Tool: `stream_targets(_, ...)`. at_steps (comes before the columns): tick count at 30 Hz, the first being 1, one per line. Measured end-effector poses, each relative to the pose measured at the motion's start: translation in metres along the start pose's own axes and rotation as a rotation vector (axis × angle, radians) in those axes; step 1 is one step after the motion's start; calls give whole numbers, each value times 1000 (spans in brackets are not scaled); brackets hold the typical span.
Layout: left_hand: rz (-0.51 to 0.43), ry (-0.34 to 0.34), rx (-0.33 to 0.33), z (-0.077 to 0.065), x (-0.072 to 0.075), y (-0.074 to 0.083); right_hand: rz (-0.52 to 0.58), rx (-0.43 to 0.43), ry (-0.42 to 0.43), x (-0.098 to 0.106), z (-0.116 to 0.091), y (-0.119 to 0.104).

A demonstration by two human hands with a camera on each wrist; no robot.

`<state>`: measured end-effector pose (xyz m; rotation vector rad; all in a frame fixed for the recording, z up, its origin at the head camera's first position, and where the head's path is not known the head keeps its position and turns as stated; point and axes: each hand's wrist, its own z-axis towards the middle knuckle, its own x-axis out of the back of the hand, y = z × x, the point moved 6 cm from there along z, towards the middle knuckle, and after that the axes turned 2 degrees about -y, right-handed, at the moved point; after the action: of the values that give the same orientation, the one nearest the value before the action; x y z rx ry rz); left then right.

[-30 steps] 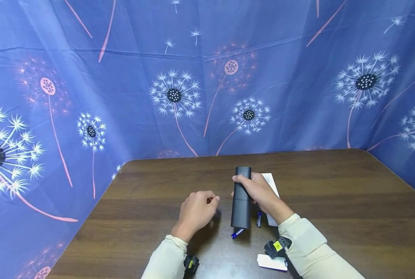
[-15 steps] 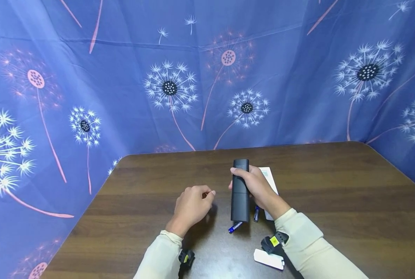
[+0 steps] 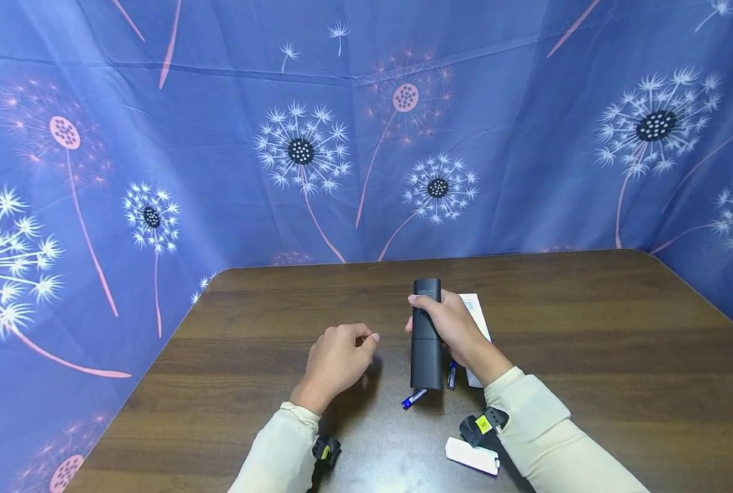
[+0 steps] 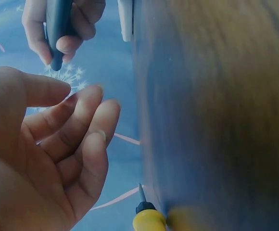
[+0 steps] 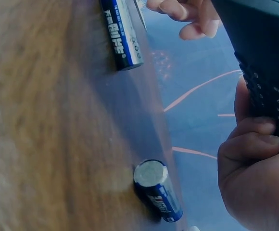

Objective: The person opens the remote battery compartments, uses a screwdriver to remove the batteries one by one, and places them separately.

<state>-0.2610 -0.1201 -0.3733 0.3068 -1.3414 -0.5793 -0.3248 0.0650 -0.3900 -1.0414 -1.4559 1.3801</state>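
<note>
Black remote (image 3: 426,335): centre of the head frame, a little right of middle and below the table's far edge, long axis running nearly up and down the picture. Dark grey-black, slim, corners rounded; a straight seam crosses it about halfway, with faint small lettering near the upper end. Plain back faces up (the right wrist view catches rows of keys with pale marks on the other face).

Right hand (image 3: 459,332) grips its upper half, thumb laid across the back, fingers curled round beneath. Left hand (image 3: 338,359), left of the remote and apart from it: fingers loosely bent, spacing narrow, thumb tip close to the index finger.

Blue battery (image 3: 413,399) juts out below the remote's lower end in the frame; second battery (image 3: 451,375) lies just right of that end. White flat item (image 3: 477,318) partly behind the right hand and wrist; white strip (image 3: 472,455) at lower right, below the right wrist. All on the brown wooden table (image 3: 268,308).

Against one second ago: table edge, hands and batteries all sit higher in the frame (the curtain (image 3: 231,171) pattern too, so the head view shifted). Grip unchanged; remote's lower end now appears nearer the second battery.
</note>
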Motion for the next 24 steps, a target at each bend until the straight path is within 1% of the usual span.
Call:
stream_targets(5, -5, 1, 8, 0, 1, -1, -17, 17, 3, 0, 0, 1)
stream_targets(12, -15, -7, 14, 0, 1, 0, -30, -4, 10, -1, 1, 3)
stream_targets(24, -24, -8, 20, 0, 2, -1, -34, -5, 6, -2, 0, 3)
